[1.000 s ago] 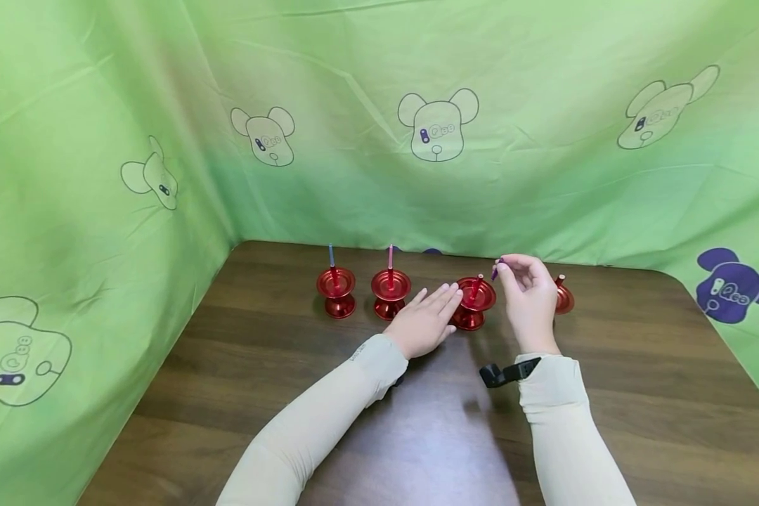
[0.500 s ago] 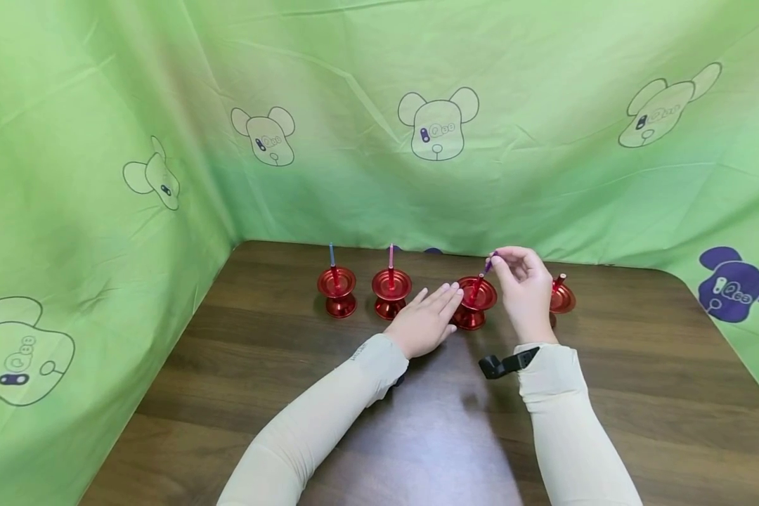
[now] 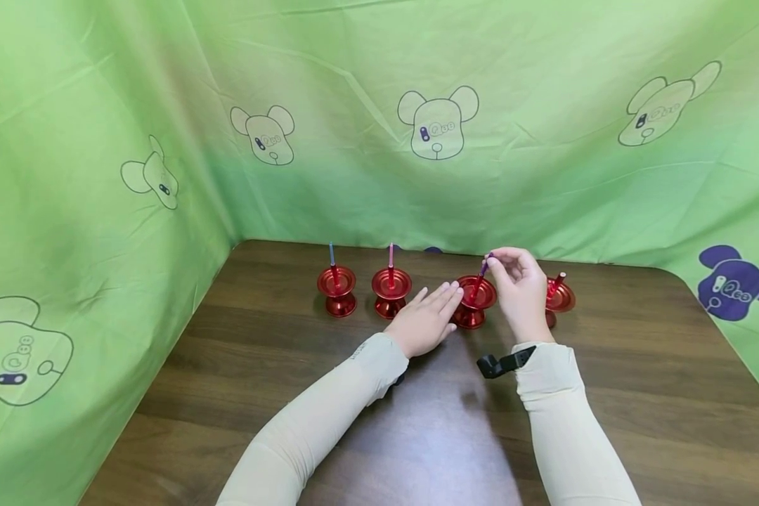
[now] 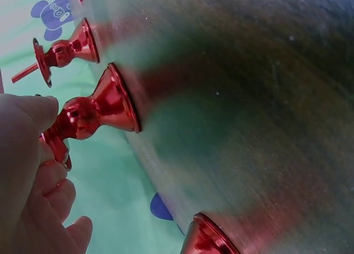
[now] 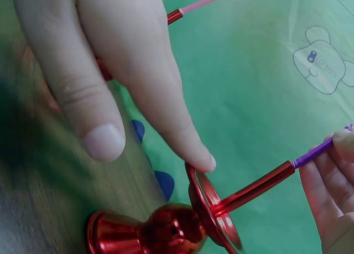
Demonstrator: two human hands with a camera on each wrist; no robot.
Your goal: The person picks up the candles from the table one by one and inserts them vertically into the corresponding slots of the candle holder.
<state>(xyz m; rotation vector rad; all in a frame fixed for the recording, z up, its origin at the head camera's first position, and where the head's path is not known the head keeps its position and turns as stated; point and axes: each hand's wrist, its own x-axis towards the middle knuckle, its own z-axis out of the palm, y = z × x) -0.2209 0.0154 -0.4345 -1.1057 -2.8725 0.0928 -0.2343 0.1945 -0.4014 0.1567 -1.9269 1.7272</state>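
My right hand (image 3: 521,295) pinches a thin purple candle (image 5: 315,153) between thumb and fingertips. Its lower end meets the top of the red tube on a shiny red candle holder (image 3: 474,294); how deep it sits I cannot tell. My left hand (image 3: 422,320) lies palm down beside that holder, fingers extended. One fingertip touches the dish rim in the right wrist view, with the thumb apart from the rim. To the left stand two more holders, one with a blue candle (image 3: 332,254), one with a pink candle (image 3: 391,256).
Another red holder (image 3: 561,296), its tube without a candle, stands right of my right hand, partly hidden by it. Brown wood-grain table (image 3: 228,393) lies below. A green cloth (image 3: 354,197) with bear prints hangs close behind the row and along the sides.
My right hand has moved slightly left, bringing the purple candle from beside the holder onto the top of its tube. My left hand has stayed in place.
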